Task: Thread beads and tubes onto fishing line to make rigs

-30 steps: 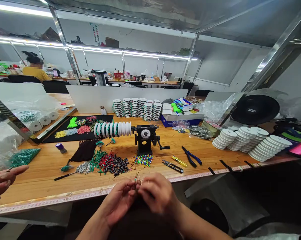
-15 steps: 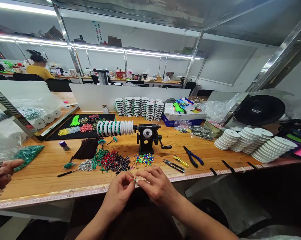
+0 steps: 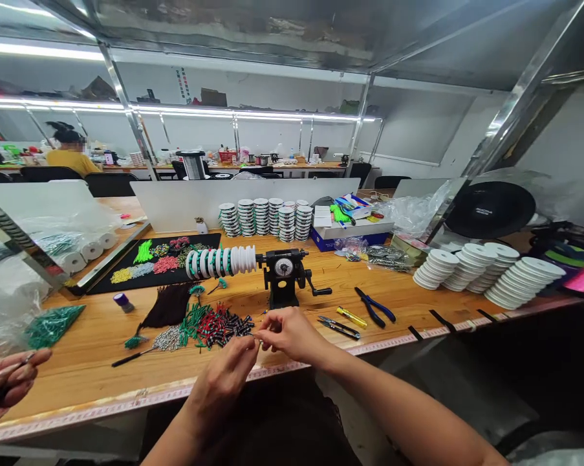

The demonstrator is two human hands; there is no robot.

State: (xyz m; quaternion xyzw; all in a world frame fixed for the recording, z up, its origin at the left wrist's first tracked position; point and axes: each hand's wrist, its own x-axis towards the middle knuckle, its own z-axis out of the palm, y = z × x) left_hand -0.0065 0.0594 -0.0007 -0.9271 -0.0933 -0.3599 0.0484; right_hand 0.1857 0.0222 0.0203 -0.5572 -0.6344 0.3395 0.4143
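Observation:
My left hand [image 3: 228,369] is closed in a pinch at the table's front edge, on something too small to make out. Touching or nearly touching it, my right hand [image 3: 284,333] has its fingers pressed together, and what they hold is hidden. Just behind my hands lies a pile of black, red and green small parts [image 3: 224,323]. The right hand covers most of the coloured beads. Behind them stands a black hand-cranked winder [image 3: 282,272] with white spools [image 3: 224,261] on its shaft, some wound with green.
Snips [image 3: 339,327], a yellow tool [image 3: 352,317] and blue-black pliers [image 3: 375,307] lie at the right. White spool stacks [image 3: 524,283] stand farther right. Another person's hand [image 3: 10,382] reaches in at the far left. A black mat [image 3: 97,285] holds coloured bundles.
My right hand has moved up and slightly left, now over the coloured beads. The left hand stays near the edge, turned more palm-down. The view has tilted up a little.

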